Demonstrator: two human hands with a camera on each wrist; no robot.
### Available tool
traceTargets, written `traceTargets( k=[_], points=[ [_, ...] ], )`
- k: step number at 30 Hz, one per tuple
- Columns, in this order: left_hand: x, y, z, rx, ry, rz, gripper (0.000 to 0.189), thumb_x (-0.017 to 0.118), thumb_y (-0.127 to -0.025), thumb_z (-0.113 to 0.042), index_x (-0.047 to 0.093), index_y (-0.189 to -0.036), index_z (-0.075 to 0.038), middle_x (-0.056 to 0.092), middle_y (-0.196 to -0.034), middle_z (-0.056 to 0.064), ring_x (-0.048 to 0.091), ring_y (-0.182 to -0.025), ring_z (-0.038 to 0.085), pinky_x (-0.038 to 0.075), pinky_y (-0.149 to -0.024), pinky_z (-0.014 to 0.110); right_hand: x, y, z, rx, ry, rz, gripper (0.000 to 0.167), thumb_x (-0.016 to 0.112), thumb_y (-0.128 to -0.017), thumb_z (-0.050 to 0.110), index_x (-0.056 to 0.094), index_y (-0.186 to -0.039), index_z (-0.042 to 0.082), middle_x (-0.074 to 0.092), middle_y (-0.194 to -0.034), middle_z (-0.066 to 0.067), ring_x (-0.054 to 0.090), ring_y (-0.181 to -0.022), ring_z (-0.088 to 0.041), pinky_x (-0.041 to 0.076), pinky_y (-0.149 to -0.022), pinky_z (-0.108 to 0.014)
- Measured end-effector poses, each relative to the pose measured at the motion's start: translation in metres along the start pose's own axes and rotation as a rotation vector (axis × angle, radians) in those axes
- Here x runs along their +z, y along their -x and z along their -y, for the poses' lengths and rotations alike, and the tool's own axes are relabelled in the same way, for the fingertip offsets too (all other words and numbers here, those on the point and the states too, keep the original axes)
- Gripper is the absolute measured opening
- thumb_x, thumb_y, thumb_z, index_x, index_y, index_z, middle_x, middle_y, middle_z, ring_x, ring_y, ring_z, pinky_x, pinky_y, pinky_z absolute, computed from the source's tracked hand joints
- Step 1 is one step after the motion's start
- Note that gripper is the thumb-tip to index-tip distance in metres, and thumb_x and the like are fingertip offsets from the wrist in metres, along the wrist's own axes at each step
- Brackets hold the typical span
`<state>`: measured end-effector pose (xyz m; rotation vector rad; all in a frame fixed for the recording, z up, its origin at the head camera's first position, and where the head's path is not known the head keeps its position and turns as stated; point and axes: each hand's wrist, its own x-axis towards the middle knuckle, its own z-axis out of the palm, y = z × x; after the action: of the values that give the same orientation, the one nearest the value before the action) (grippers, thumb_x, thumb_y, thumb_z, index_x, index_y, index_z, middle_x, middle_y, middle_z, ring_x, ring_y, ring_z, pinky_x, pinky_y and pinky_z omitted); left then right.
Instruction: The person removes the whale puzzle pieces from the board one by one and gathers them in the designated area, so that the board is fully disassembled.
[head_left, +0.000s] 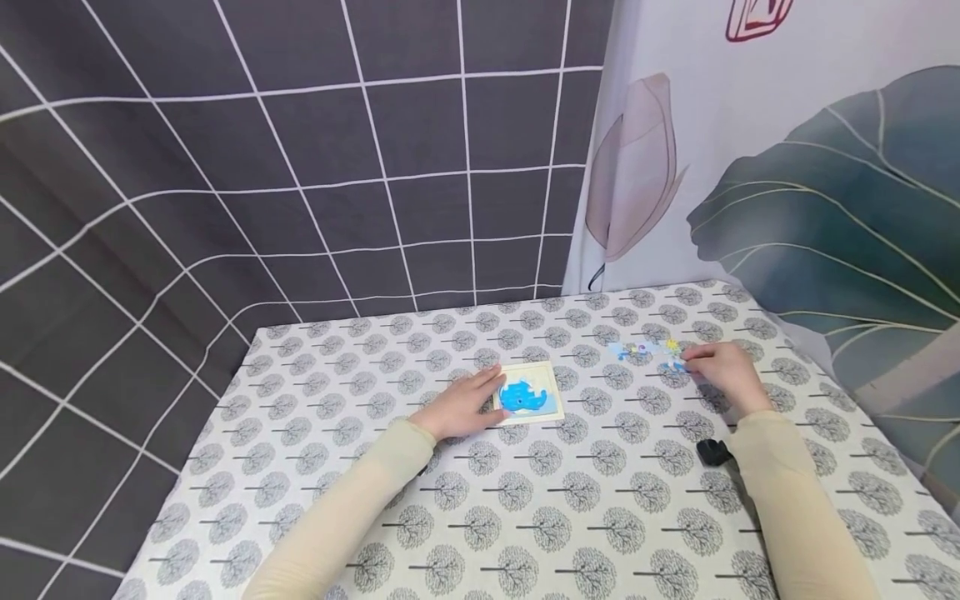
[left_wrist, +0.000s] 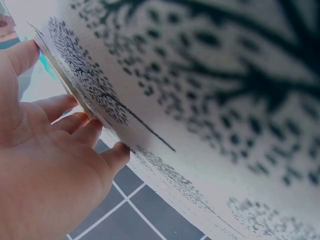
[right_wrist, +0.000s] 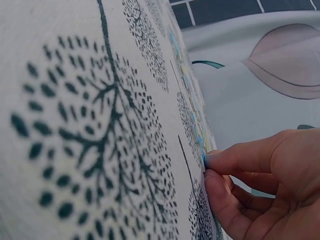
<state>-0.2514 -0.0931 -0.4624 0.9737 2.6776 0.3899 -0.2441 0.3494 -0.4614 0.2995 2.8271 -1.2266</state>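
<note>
A small cream-framed puzzle board (head_left: 557, 390) lies flat on the table, with a blue animal-shaped picture (head_left: 522, 396) inside. My left hand (head_left: 467, 406) rests against the board's left side, thumb spread from the fingers; the left wrist view shows the fingertips along the frame's edge (left_wrist: 82, 106). To the right, several flat loose puzzle pieces (head_left: 637, 348) in light blue, yellow and purple lie in a loose row. At the near right end of them, my right hand (head_left: 722, 373) pinches a light-blue puzzle piece (head_left: 675, 365) between thumb and forefinger, close over the tabletop.
The table wears a white cloth (head_left: 420, 500) printed with grey trees. A dark grid-patterned curtain (head_left: 300, 150) hangs behind and to the left; a pale leaf-print curtain (head_left: 652, 208) hangs at the back right. A black wrist device (head_left: 712, 452) sits by the right sleeve.
</note>
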Motion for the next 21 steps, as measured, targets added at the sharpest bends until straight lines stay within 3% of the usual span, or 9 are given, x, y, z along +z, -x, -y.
traceTargets(
  k=[8, 21],
  points=[
    [-0.0006, -0.0005, 0.0001, 0.004, -0.004, -0.002, 0.074, 0.047, -0.103, -0.052, 0.028, -0.159, -0.008, 0.015, -0.168, 0.007, 0.016, -0.153, 0.024, 0.015, -0.124, 0.046, 0.0011, -0.0014, -0.0032, -0.003, -0.019, -0.015, 0.031, 0.061, -0.096, 0.010, 0.067, -0.121, -0.009, 0.067, -0.114, -0.028, 0.069, -0.079, -0.014, 0.054, -0.063, -0.020],
    [-0.0002, -0.0009, 0.0019, 0.025, 0.019, -0.008, 0.073, 0.050, -0.103, -0.049, 0.030, -0.158, -0.006, 0.017, -0.167, 0.009, 0.018, -0.153, 0.025, 0.014, -0.124, 0.047, 0.0017, 0.0008, -0.0034, -0.045, -0.013, -0.035, 0.032, 0.063, -0.096, 0.010, 0.068, -0.119, -0.010, 0.066, -0.118, -0.031, 0.063, -0.076, -0.006, 0.051, -0.062, -0.015]
  ],
)
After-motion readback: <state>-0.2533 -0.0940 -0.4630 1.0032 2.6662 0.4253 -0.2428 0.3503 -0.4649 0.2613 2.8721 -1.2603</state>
